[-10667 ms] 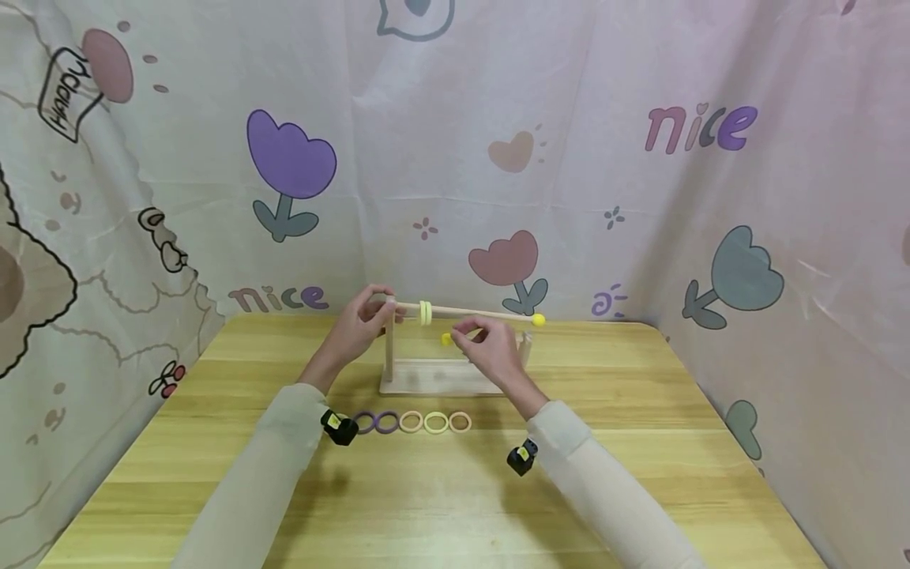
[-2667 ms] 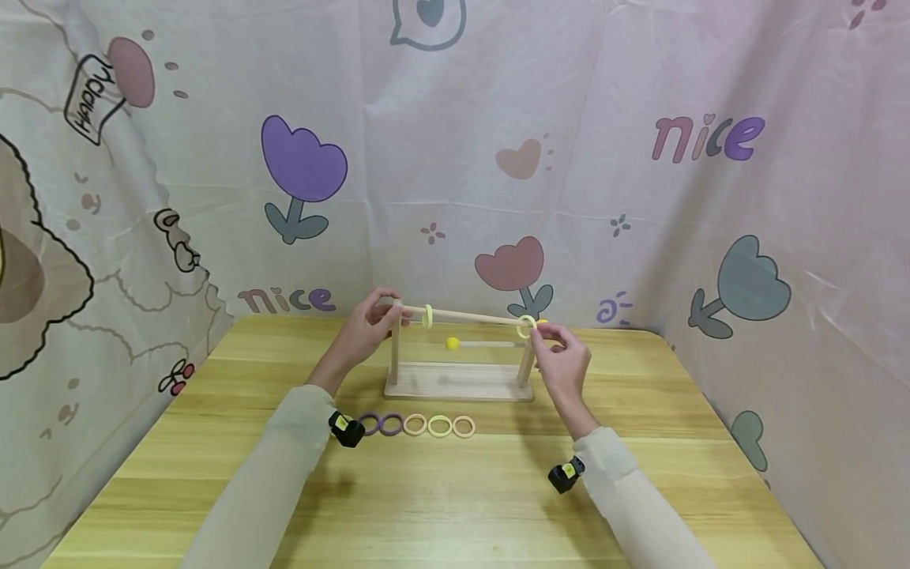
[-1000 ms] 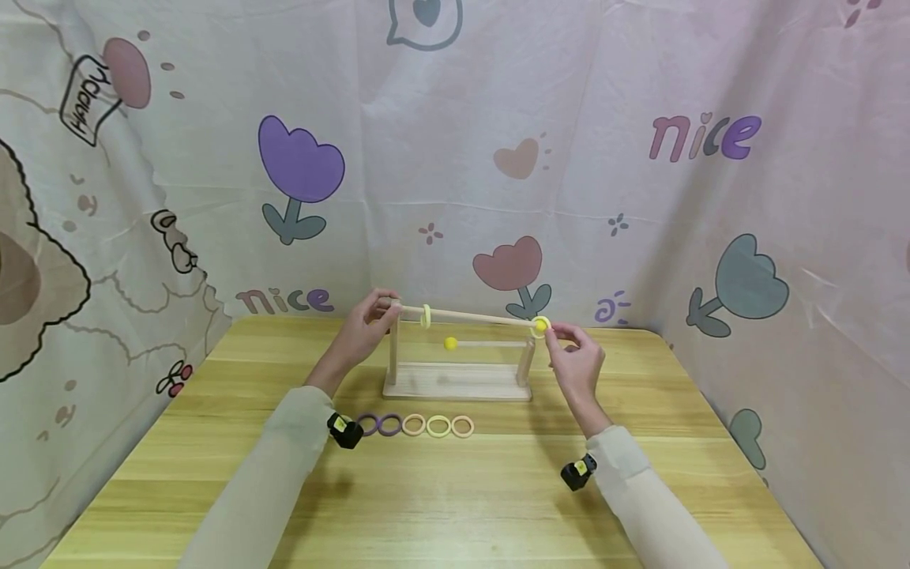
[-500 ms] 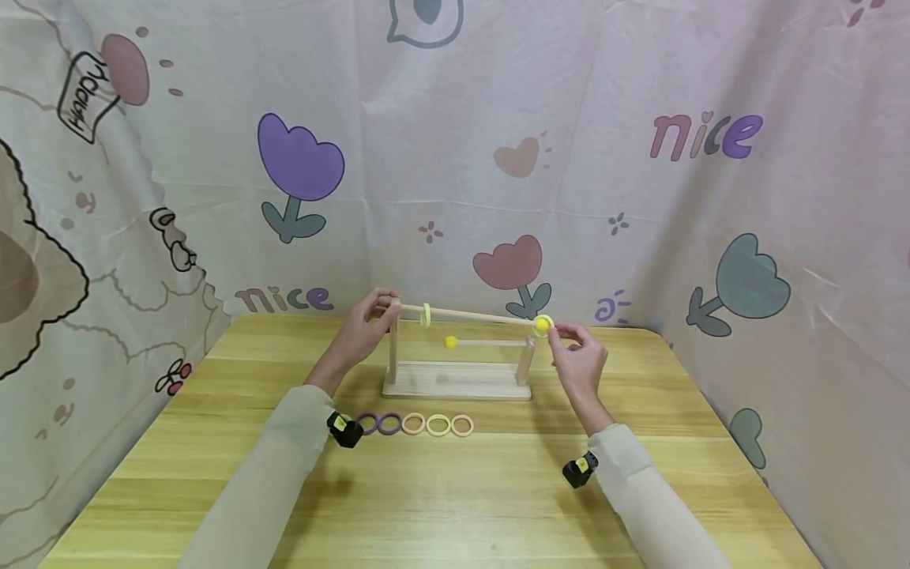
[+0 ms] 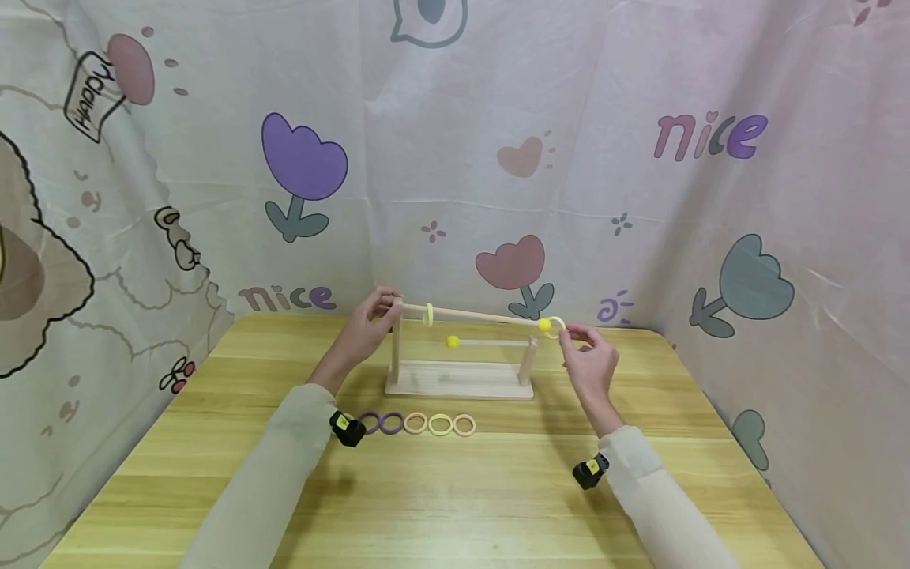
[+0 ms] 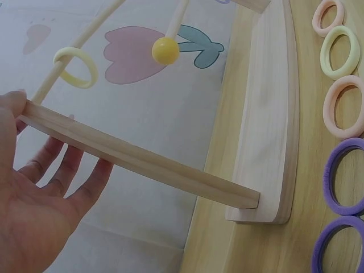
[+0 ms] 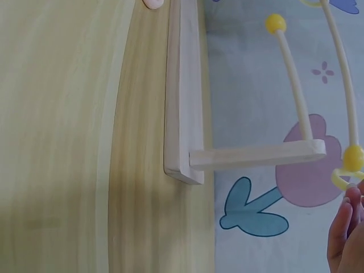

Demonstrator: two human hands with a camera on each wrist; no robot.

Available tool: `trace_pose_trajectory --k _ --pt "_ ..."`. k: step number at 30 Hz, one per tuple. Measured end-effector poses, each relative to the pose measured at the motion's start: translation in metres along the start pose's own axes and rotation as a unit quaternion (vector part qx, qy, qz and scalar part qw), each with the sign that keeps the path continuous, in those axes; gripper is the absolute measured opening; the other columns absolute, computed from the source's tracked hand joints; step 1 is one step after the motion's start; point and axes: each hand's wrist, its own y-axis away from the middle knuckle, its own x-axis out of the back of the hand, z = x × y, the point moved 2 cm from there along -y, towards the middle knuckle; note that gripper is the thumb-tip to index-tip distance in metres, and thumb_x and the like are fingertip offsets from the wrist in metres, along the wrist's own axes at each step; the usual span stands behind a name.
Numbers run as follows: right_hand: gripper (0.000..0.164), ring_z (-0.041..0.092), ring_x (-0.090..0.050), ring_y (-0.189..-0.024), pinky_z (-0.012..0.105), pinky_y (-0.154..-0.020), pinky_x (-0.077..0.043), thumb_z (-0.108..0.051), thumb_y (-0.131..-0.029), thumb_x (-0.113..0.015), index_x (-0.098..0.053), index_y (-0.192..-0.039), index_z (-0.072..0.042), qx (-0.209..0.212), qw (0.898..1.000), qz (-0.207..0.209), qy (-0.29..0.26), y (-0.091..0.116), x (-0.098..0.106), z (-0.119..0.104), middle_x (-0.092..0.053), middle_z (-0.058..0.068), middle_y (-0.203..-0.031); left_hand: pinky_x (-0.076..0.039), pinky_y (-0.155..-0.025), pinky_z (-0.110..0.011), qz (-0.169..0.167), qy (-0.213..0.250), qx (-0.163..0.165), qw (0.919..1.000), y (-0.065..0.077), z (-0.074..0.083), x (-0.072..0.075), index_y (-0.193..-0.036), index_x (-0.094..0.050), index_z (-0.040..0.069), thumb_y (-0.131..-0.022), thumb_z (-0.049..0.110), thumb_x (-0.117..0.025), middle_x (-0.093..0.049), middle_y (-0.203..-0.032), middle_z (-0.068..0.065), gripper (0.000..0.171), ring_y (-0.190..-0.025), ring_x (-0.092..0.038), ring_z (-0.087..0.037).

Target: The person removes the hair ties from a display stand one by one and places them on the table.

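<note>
In the head view my left hand (image 5: 362, 328) grips the top of the left post (image 5: 396, 348) of a wooden stand (image 5: 458, 389); the left wrist view shows the thumb at its tip, fingers behind. An upper rod (image 5: 483, 316) runs right from that post to a yellow ball (image 5: 544, 324). One pale yellow hair tie (image 5: 428, 314) hangs on this rod near the post. Beside the ball, my right hand (image 5: 592, 363) pinches another pale yellow hair tie (image 7: 338, 181), which overlaps the ball's outer end in the right wrist view.
A shorter lower rod with its own yellow ball (image 5: 452, 341) extends left from the right post (image 5: 528, 363). In front of the stand lies a row of several hair ties, among them purple (image 6: 328, 182), peach (image 6: 330, 108) and yellow (image 6: 325, 57). Patterned cloth hangs behind the table (image 5: 455, 506).
Two yellow hair ties sat together near the left post at first. My right hand has since drawn one rightward along the upper rod to the ball's outer side. The left hand stays put.
</note>
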Motion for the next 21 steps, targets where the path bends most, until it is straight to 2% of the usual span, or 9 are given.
trace_pose_trajectory --k 4,8,13,17,19,21 --pt "0.018 -0.001 -0.053 -0.043 0.017 -0.041 -0.048 -0.008 -0.090 -0.076 -0.075 -0.106 0.001 -0.010 1.000 0.006 -0.012 0.000 0.007 -0.003 -0.075 0.022 -0.099 -0.055 -0.095 -0.048 -0.001 -0.003 -0.004 1.0000 0.001 0.002 0.000 -0.135 -0.050 0.002 -0.109 0.018 -0.051 -0.057 -0.122 -0.025 0.031 -0.112 -0.058 -0.038" --pt "0.020 0.000 -0.055 -0.045 0.018 -0.043 -0.049 -0.011 -0.090 -0.078 -0.075 -0.107 0.001 -0.020 1.000 0.001 -0.017 0.001 0.013 -0.009 -0.075 0.017 -0.098 -0.054 -0.097 -0.052 0.001 -0.001 -0.006 1.0000 0.001 0.001 0.000 -0.135 -0.050 0.002 -0.109 0.019 -0.050 -0.057 -0.121 -0.024 0.031 -0.114 -0.058 -0.039" --pt "0.021 0.001 -0.055 -0.045 0.018 -0.043 -0.049 -0.010 -0.090 -0.078 -0.076 -0.108 0.000 -0.035 0.999 -0.012 -0.015 0.003 0.016 -0.013 -0.076 0.015 -0.099 -0.053 -0.100 -0.058 0.005 -0.003 -0.006 1.0000 -0.005 -0.015 -0.001 -0.137 -0.049 0.005 -0.109 0.022 -0.050 -0.057 -0.123 -0.023 0.032 -0.116 -0.057 -0.039" --pt "0.020 0.001 -0.054 -0.045 0.019 -0.044 -0.050 -0.009 -0.090 -0.078 -0.076 -0.107 0.000 -0.033 0.999 -0.023 -0.017 0.006 0.015 -0.016 -0.077 0.006 -0.094 -0.051 -0.102 -0.063 0.003 0.005 -0.004 1.0000 -0.002 -0.009 -0.001 -0.137 -0.049 0.005 -0.109 0.022 -0.050 -0.056 -0.126 -0.027 0.033 -0.117 -0.057 -0.041" --pt "0.020 0.001 -0.055 -0.045 0.019 -0.044 -0.050 -0.009 -0.090 -0.077 -0.076 -0.107 0.001 -0.026 0.999 -0.029 -0.020 0.008 0.013 -0.019 -0.076 0.005 -0.092 -0.049 -0.103 -0.065 0.002 0.008 -0.001 1.0000 0.001 -0.001 -0.001 -0.136 -0.048 0.002 -0.109 0.020 -0.050 -0.054 -0.126 -0.030 0.032 -0.118 -0.056 -0.043" --pt "0.020 0.001 -0.055 -0.045 0.019 -0.044 -0.050 -0.010 -0.089 -0.078 -0.076 -0.106 0.001 -0.021 0.999 -0.031 -0.019 0.009 0.011 -0.021 -0.077 0.007 -0.092 -0.049 -0.103 -0.065 0.002 0.008 0.000 1.0000 0.001 -0.001 -0.001 -0.136 -0.048 0.003 -0.109 0.020 -0.050 -0.054 -0.127 -0.031 0.032 -0.119 -0.056 -0.043"
